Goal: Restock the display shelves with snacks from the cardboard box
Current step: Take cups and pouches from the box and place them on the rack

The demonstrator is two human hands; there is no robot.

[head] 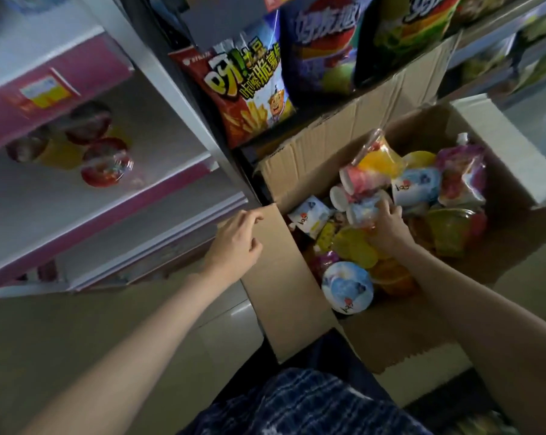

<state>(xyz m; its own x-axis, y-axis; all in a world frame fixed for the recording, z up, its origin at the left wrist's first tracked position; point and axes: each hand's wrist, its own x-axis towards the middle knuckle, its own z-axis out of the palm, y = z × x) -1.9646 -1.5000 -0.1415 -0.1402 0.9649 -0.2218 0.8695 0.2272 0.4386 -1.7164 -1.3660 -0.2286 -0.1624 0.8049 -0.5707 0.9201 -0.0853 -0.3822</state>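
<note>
Inside cardboard box (296, 171), right hand (386, 227) grips blue-white cup (364, 211); left hand (237, 243) loosely curled on flap (284, 277). Risk: pulling cup topples neighbouring pouches.

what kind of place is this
Most likely a small shop aisle: display shelves with price labels, chip bags standing for sale, and an open cardboard box of snacks being unpacked.

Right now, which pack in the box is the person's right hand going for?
Start at the open cardboard box. Follow the right hand into the middle of the pile. Its fingers curl on a pale blue-and-white pack, just above a flat yellow lid.
</note>
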